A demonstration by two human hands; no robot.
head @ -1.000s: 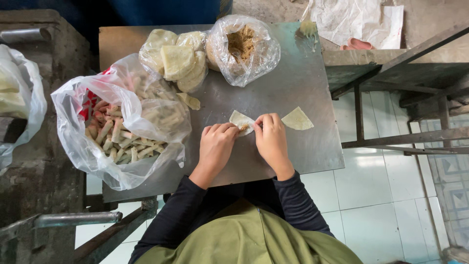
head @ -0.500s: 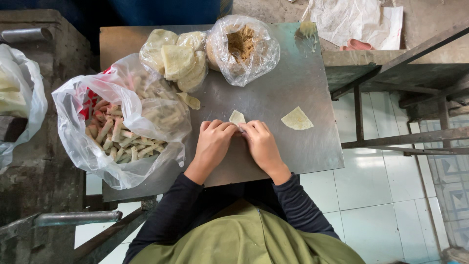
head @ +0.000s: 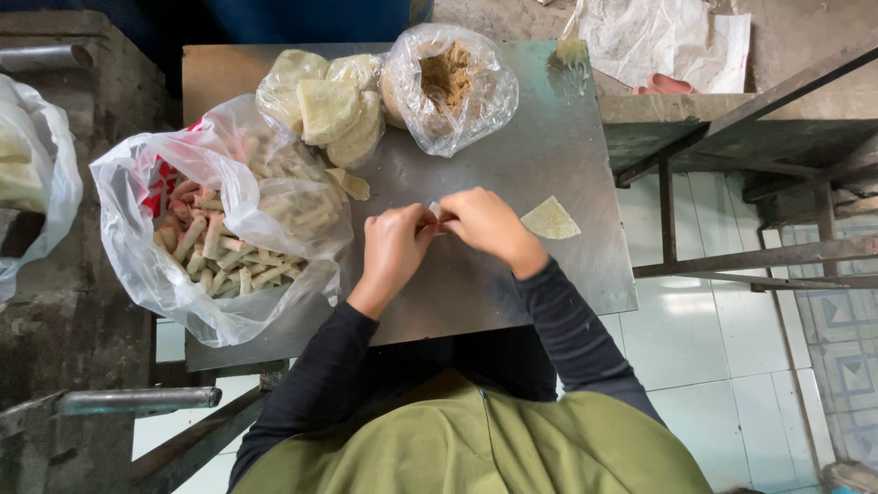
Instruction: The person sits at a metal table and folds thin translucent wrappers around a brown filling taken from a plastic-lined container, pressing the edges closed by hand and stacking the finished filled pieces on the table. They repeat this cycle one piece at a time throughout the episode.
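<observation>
Since earlier, left hand [head: 395,245] and right hand [head: 485,222] lifted, pinching wrapper [head: 434,213].

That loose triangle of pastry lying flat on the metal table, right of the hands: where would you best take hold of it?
Probably at a corner or thin edge, pinched from above. The triangular wrapper lies flat on the metal table, so there is nothing to grasp from the side; a fingertip would likely need to lift an edge first. The edge nearest the right hand looks unobstructed. The left hand is farther away.

Small pale wrapper piece [head: 434,213], mostly hidden, pinched between both hands' fingertips above the metal table [head: 512,165]
</observation>
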